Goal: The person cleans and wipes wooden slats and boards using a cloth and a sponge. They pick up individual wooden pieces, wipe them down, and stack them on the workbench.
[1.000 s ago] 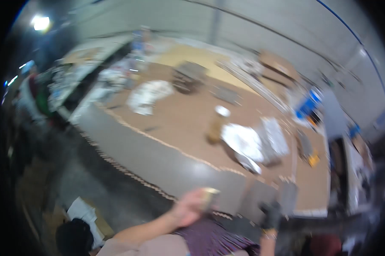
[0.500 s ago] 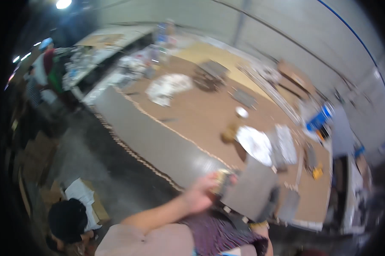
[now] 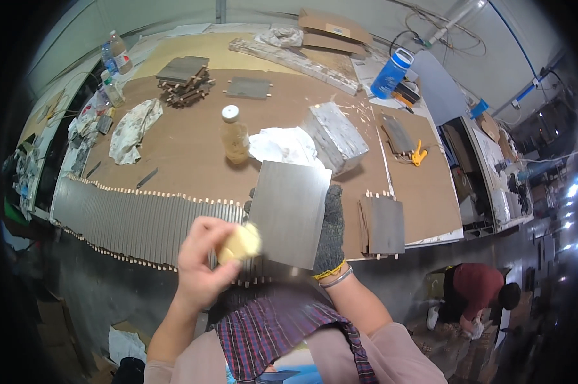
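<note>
Bare and blurred, my left hand [image 3: 202, 259] pinches a pale yellow block that looks like a sponge [image 3: 243, 243], just left of a flat grey panel [image 3: 290, 214]. My right hand [image 3: 330, 233], in a dark knitted glove with a yellow cuff, holds that panel from behind by its right side; most of its fingers are hidden. The panel's broad face is tilted up toward me. Along the table's near edge, left of it, stands a long row of similar grey panels [image 3: 141, 221] packed on edge, with small wooden pegs sticking out.
The brown-covered table [image 3: 193, 153] carries a bottle of amber liquid [image 3: 236, 144], a white cloth [image 3: 282, 146], a wrapped block [image 3: 335, 137] and a stained rag [image 3: 135, 131]. More panels [image 3: 386, 224] lie at right. A blue jug [image 3: 391, 73] stands behind. Someone [image 3: 478, 291] crouches on the floor at right.
The view has swung round and levelled. The held panel now faces me more squarely, with the sponge beside its left edge. Both hands keep their holds.
</note>
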`<act>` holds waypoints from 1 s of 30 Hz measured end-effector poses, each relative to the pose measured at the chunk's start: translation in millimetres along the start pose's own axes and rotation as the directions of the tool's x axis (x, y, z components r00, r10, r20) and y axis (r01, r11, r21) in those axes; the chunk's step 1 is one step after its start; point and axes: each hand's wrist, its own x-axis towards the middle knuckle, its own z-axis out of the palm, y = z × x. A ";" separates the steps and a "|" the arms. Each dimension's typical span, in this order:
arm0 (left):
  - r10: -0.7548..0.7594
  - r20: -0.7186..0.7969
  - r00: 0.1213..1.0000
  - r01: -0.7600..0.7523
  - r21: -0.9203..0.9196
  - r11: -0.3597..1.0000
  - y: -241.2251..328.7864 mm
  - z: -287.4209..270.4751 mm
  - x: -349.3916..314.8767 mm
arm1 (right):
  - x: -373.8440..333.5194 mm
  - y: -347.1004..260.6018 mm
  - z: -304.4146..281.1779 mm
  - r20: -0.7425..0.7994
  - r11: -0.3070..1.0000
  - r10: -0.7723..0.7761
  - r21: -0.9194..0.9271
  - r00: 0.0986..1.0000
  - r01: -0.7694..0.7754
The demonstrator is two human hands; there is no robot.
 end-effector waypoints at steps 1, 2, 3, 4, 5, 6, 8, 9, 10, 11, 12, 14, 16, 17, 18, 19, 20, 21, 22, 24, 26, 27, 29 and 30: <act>0.113 0.100 0.988 -0.126 0.127 0.984 7.7 5.9 4.1 | -0.6 -2.0 -4.4 -0.018 1.000 -0.006 0.007 1.000 0.007; 0.212 0.211 0.954 -0.261 0.238 0.936 13.8 13.6 9.7 | -1.0 -3.2 -8.3 -0.037 1.000 -0.012 0.014 0.999 0.013; 0.311 0.276 0.910 -0.379 0.242 0.893 18.9 25.0 17.4 | -2.3 -5.2 -11.9 -0.054 0.999 -0.024 0.020 0.998 0.025; 0.369 0.318 0.873 -0.451 0.239 0.860 21.3 34.8 21.2 | -2.9 -4.2 -16.4 -0.067 0.999 -0.032 -0.017 0.997 0.031; 0.385 0.333 0.861 -0.471 0.233 0.851 19.9 44.6 21.5 | -3.4 -2.2 -21.2 -0.080 0.998 -0.040 -0.053 0.996 0.036; 0.403 0.347 0.846 -0.493 0.225 0.841 16.4 53.2 21.6 | -4.0 -2.0 -21.4 -0.093 0.995 -0.052 -0.092 0.994 0.043; 0.385 0.367 0.847 -0.495 0.277 0.824 12.1 54.7 21.8 | -8.3 -4.8 -14.5 -0.093 0.986 -0.101 -0.138 0.991 0.088; 0.366 0.382 0.849 -0.489 0.305 0.817 7.9 47.9 23.3 | -10.0 -11.0 -9.5 -0.072 0.992 -0.108 -0.076 0.992 0.102; 0.342 0.393 0.854 -0.480 0.339 0.809 3.2 39.2 23.6 | -11.4 -15.1 -7.4 -0.051 0.994 -0.109 -0.011 0.993 0.108; 0.288 0.360 0.887 -0.427 0.407 0.807 -1.8 31.6 22.6 | -13.6 -18.4 -7.5 -0.057 0.993 -0.114 -0.015 0.992 0.113; 0.231 0.321 0.919 -0.365 0.465 0.806 -4.3 24.6 21.1 | -15.0 -19.8 -8.7 -0.064 0.993 -0.120 -0.017 0.991 0.120; 0.219 0.274 0.936 -0.323 0.426 0.845 0.6 27.4 20.7 | -16.9 -21.2 -10.3 -0.068 0.988 -0.153 -0.039 0.986 0.150; 0.335 0.359 0.871 -0.451 0.315 0.835 16.8 45.0 28.6 | -14.7 -18.2 -11.0 -0.060 0.979 -0.192 -0.082 0.980 0.187; 0.377 0.395 0.838 -0.493 0.251 0.833 19.0 55.9 29.3 | -14.5 -16.7 -11.8 -0.081 0.978 -0.196 -0.095 0.977 0.188; 0.408 0.416 0.813 -0.523 0.213 0.825 21.3 63.5 29.3 | -15.0 -15.7 -11.8 -0.099 0.977 -0.197 -0.107 0.975 0.187; 0.400 0.429 0.810 -0.529 0.237 0.815 19.8 61.8 30.4 | -15.1 -15.9 -11.3 -0.117 0.975 -0.199 -0.119 0.973 0.185; 0.392 0.441 0.807 -0.533 0.260 0.805 16.8 56.5 32.1 | -15.3 -18.1 -8.8 -0.105 0.980 -0.188 -0.088 0.976 0.180; 0.336 0.439 0.833 -0.489 0.301 0.819 10.4 47.6 35.1 | -18.2 -24.0 -6.1 -0.092 0.981 -0.192 -0.058 0.977 0.188; 0.319 0.383 0.867 -0.461 0.375 0.804 -3.6 35.8 32.7 | -21.2 -28.0 -4.3 -0.079 0.982 -0.190 -0.025 0.979 0.188; 0.226 0.235 0.945 -0.318 0.519 0.794 -18.8 15.7 26.7 | -23.7 -30.2 -9.9 -0.037 0.989 -0.147 -0.002 0.988 0.147; 0.246 0.239 0.939 -0.334 0.475 0.814 -13.9 15.6 23.9 | -23.8 -30.8 -18.8 -0.050 0.991 -0.132 0.030 0.990 0.134; 0.279 0.271 0.921 -0.375 0.429 0.821 -5.3 22.7 23.3 | -22.8 -28.7 -20.8 -0.056 0.993 -0.110 0.045 0.992 0.112; 0.339 0.375 0.863 -0.470 0.350 0.811 7.1 36.7 26.2 | -25.3 -25.6 -11.3 -0.141 0.988 -0.152 -0.034 0.978 0.149; 0.328 0.391 0.860 -0.472 0.365 0.802 7.5 38.7 28.4 | -28.2 -25.8 -6.3 -0.179 0.982 -0.182 -0.079 0.967 0.171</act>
